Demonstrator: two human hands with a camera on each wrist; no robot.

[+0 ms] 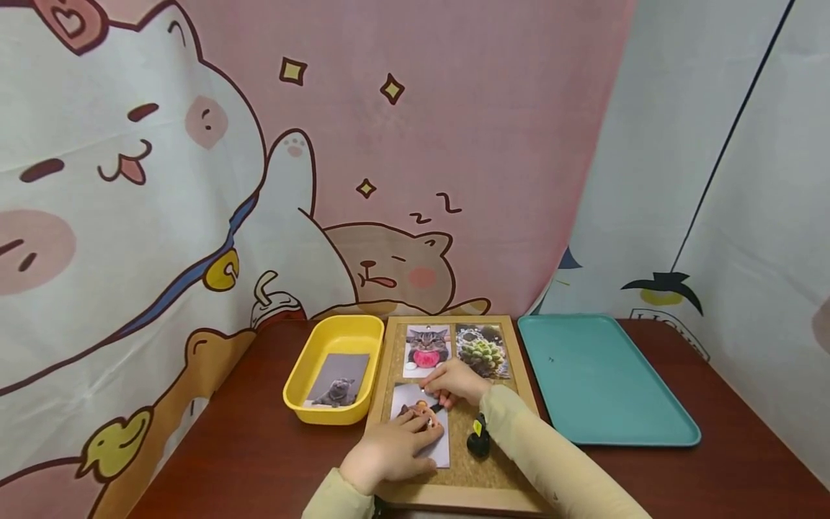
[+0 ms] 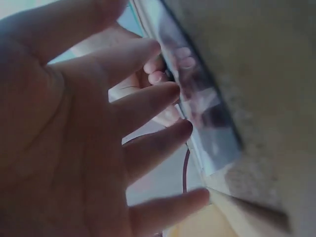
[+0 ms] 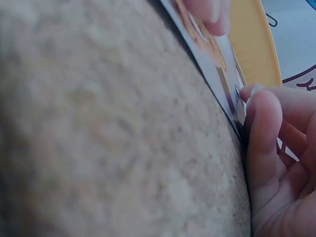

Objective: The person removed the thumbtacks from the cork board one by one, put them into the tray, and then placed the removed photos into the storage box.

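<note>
A photo (image 1: 402, 404) of a cat lies on the cork board (image 1: 467, 476). My left hand (image 1: 397, 447) rests on its lower part with fingers spread; the same fingers (image 2: 153, 101) appear extended over the glossy print in the left wrist view. At the photo's top edge, my right hand (image 1: 457, 383) pinches a small push pin (image 1: 424, 390) between thumb and index finger, mostly hidden by the fingertips. The right wrist view has the thumb (image 3: 264, 121) close against the photo's edge. Above are a photo of a cat with a pink round thing (image 1: 428, 342) and a succulent photo (image 1: 483, 353).
Left of the board stands a yellow tray (image 1: 292, 386) holding a grey cat photo (image 1: 337, 378). A flat teal tray (image 1: 609, 382) lies to the right. A black device (image 1: 478, 441) with a yellow mark is by the right wrist. A patterned curtain (image 1: 506, 144) hangs behind the table.
</note>
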